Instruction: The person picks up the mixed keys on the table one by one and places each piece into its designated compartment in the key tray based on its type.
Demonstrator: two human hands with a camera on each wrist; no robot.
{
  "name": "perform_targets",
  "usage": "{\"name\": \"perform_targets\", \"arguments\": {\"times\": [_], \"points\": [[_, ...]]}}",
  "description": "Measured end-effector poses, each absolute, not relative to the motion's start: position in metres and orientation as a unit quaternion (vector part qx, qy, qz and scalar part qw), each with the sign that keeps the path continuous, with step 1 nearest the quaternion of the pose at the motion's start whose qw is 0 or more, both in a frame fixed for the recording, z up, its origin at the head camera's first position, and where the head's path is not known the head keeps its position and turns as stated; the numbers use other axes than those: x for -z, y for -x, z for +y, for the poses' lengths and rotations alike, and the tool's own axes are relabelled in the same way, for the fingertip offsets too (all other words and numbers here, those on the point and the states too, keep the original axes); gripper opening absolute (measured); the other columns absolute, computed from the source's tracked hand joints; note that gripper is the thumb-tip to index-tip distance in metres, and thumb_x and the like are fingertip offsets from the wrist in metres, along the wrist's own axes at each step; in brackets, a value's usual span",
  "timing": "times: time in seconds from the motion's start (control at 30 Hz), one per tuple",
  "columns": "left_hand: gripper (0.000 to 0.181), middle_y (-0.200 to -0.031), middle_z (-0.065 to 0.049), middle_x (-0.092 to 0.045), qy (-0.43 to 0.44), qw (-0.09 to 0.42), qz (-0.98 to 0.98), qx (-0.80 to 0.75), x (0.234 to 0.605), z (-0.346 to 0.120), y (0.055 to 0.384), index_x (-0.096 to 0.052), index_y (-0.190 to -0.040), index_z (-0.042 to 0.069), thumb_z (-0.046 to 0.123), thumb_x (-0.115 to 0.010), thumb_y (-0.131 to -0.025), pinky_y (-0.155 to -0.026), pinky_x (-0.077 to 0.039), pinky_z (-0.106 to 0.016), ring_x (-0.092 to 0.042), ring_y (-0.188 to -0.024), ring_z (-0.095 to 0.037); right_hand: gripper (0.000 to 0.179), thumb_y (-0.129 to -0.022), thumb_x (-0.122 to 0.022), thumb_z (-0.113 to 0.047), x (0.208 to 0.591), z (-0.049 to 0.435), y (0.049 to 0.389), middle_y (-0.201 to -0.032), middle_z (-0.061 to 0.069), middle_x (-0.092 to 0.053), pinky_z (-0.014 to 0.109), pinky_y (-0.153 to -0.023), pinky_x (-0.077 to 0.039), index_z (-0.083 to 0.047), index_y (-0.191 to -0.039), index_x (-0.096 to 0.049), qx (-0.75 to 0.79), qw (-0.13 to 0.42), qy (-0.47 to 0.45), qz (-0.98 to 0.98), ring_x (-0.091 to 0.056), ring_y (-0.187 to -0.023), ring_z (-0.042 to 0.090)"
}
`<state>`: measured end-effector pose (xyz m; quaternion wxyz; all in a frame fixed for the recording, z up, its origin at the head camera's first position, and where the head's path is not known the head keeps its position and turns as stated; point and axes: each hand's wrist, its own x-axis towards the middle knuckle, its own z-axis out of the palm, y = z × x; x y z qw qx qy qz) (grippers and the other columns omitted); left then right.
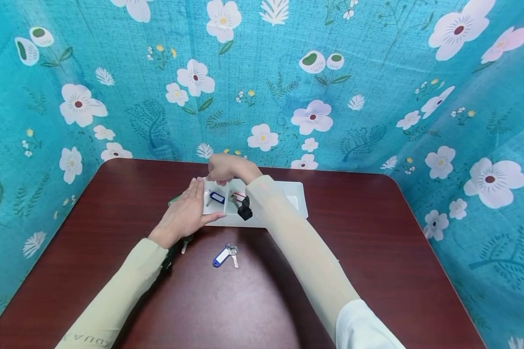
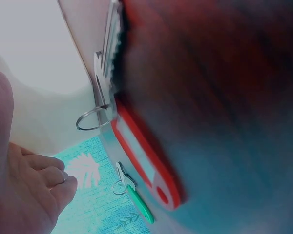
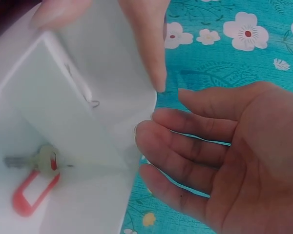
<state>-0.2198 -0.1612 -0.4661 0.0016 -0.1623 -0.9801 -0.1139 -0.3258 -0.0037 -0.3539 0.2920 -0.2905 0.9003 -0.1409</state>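
Note:
A white divided tray (image 1: 297, 191) lies near the table's back edge. Its left end is touched by my left hand (image 1: 184, 209), fingers straight and thumb along the front rim. My right hand (image 1: 228, 168) is at the back left corner, its loosely bent fingers (image 3: 185, 151) by the outer wall in the right wrist view; nothing is held. A key with a blue tag (image 1: 217, 197) lies in the left compartment, and one with a red tag (image 3: 27, 200) in the compartment beside it. In the left wrist view, another red-tagged key (image 2: 144, 153) lies beside the tray.
A blue-tagged key (image 1: 221, 256) lies on the dark red table (image 1: 362, 232) in front of the tray. A green-tagged key (image 2: 140, 204) is left of the tray, mostly behind my left hand in the head view. A flowered blue cloth (image 1: 262, 97) hangs around the table.

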Motion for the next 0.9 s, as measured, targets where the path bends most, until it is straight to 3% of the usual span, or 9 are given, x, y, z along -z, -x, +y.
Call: {"name": "perform_targets", "arguments": {"times": [0.2, 0.33, 0.5, 0.7, 0.9], "points": [[0.123, -0.173, -0.03, -0.02, 0.164, 0.007, -0.98, 0.113, 0.467, -0.162, 0.221, -0.015, -0.164, -0.01, 0.083, -0.049, -0.092, -0.125, -0.037, -0.052, -0.021, -0.162, -0.046, 0.029, -0.108, -0.058, -0.027, 0.348, 0.004, 0.322, -0.107, 0.014, -0.077, 0.035, -0.084, -0.06, -0.006, -0.118, -0.075, 0.137, 0.271, 0.296, 0.906, -0.072, -0.091, 0.024], [0.122, -0.173, -0.03, -0.02, 0.161, 0.006, -0.98, 0.115, 0.466, -0.162, 0.221, -0.016, -0.164, -0.01, 0.082, -0.052, -0.092, -0.126, -0.036, -0.053, -0.022, -0.161, -0.046, 0.03, -0.109, -0.058, -0.028, 0.346, 0.01, 0.319, -0.098, 0.008, -0.076, 0.036, -0.085, -0.061, -0.007, -0.12, -0.075, 0.131, 0.264, 0.297, 0.908, -0.073, -0.093, 0.026], [0.12, -0.173, -0.03, -0.02, 0.156, 0.001, -0.981, 0.115, 0.465, -0.162, 0.22, -0.016, -0.164, -0.01, 0.078, -0.056, -0.093, -0.124, -0.038, -0.053, -0.023, -0.161, -0.046, 0.035, -0.109, -0.058, -0.029, 0.346, 0.02, 0.316, -0.106, 0.013, -0.077, 0.036, -0.086, -0.061, -0.005, -0.129, -0.073, 0.142, 0.258, 0.297, 0.908, -0.072, -0.091, 0.025], [0.119, -0.172, -0.031, -0.022, 0.158, 0.007, -0.981, 0.114, 0.464, -0.162, 0.221, -0.017, -0.163, -0.01, 0.077, -0.057, -0.093, -0.122, -0.041, -0.054, -0.025, -0.16, -0.047, 0.028, -0.109, -0.058, -0.026, 0.347, 0.03, 0.309, -0.099, 0.01, -0.077, 0.026, -0.068, -0.052, -0.007, -0.116, -0.077, 0.155, 0.218, 0.318, 0.91, -0.061, -0.072, 0.014], [0.123, -0.173, -0.03, -0.02, 0.148, 0.001, -0.98, 0.132, 0.467, -0.161, 0.22, -0.014, -0.164, -0.009, 0.081, -0.055, -0.091, -0.119, -0.044, -0.055, -0.022, -0.161, -0.047, 0.026, -0.109, -0.058, -0.027, 0.341, 0.042, 0.294, -0.08, 0.001, -0.065, 0.027, -0.071, -0.05, -0.009, -0.103, -0.076, 0.156, 0.184, 0.319, 0.917, -0.056, -0.068, 0.014]]}}
